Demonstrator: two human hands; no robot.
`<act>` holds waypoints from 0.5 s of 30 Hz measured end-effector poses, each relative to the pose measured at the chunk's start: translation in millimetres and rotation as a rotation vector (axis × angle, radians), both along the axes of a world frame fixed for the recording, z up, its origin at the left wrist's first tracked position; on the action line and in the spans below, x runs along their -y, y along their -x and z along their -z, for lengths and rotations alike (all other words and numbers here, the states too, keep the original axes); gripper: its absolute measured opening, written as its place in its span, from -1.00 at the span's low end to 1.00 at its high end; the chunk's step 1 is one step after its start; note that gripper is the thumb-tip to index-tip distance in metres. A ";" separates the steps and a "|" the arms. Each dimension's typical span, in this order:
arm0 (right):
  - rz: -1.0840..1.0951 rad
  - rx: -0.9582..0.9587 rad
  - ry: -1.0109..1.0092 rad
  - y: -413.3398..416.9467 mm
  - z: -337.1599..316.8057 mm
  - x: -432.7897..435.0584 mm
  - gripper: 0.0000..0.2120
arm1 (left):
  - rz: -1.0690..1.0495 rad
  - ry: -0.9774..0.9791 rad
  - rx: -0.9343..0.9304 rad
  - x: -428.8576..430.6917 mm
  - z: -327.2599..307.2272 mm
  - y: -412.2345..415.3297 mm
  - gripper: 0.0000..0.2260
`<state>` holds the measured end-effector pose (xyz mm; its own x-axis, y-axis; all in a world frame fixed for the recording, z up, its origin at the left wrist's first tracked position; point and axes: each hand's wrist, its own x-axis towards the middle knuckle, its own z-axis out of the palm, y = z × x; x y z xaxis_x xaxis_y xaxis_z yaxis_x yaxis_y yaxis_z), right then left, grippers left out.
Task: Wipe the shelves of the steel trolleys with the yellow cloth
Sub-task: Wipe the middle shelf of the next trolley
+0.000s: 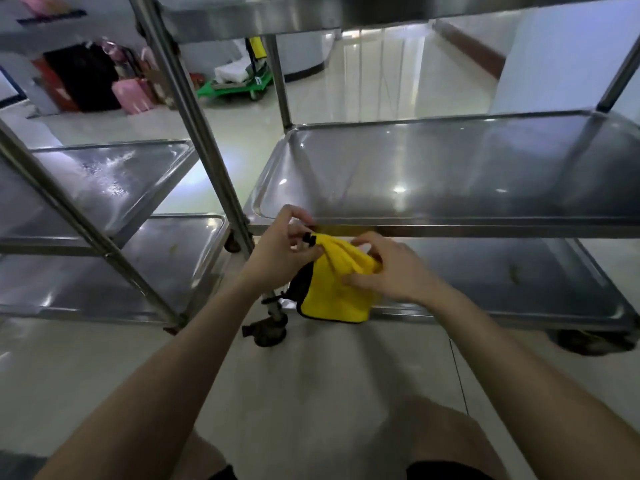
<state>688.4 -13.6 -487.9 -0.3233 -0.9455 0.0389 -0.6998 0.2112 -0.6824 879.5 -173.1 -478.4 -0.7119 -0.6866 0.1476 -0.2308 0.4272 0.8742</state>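
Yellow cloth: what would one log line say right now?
left hand: pinches yellow cloth | right hand: grips it | position: bunched, before trolley shelf edge

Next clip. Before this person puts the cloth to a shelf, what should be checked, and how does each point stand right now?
1. Both hands on the yellow cloth with black edging: ok; the left hand pinches its top corner, the right hand holds its right side.
2. Cloth folded flat: not ok, bunched on top.
3. Cloth on a shelf: not ok; it hangs below the front edge of the right trolley's middle steel shelf.
4. Bottom steel shelf clean: not ok, brownish mark.
5. Cloth damp: cannot tell.
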 end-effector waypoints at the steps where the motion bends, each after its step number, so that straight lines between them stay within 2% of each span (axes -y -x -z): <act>1: -0.039 -0.016 -0.021 -6.1 12.2 0.9 -0.47 | 0.019 -0.022 0.016 -1.4 9.6 -0.3 -0.57; 6: -0.110 0.012 0.022 -30.5 55.4 17.3 -0.84 | 0.046 -0.098 0.046 1.2 52.7 -9.9 -0.55; 9: -0.049 -0.011 0.085 -36.3 83.2 25.6 -0.91 | 0.033 -0.185 -0.016 4.1 82.7 -24.1 -0.55; 10: -0.042 -0.015 0.094 -36.6 91.8 25.4 -0.86 | 0.055 -0.193 -0.003 6.1 92.9 -26.2 -0.52; 12: -0.038 -0.031 0.129 -35.9 105.9 24.3 -0.81 | 0.091 -0.078 0.143 11.2 109.1 -22.0 -0.46; 13: -0.022 -0.039 0.125 -33.8 110.2 25.3 -0.87 | 0.102 0.006 0.228 14.3 113.7 -16.3 -0.44; 14: -0.005 -0.048 0.118 -30.1 113.8 26.3 -0.96 | 0.092 0.038 0.258 17.8 118.7 -11.3 -0.43; 15: 0.033 -0.062 0.112 -26.5 114.4 26.1 -0.94 | 0.077 0.016 0.234 20.1 122.2 -6.3 -0.45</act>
<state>714.9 -39.7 -602.3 -0.3481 -0.9229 0.1647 -0.7352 0.1597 -0.6588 885.8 -193.3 -600.6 -0.7783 -0.6276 -0.0174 -0.3927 0.4649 0.7936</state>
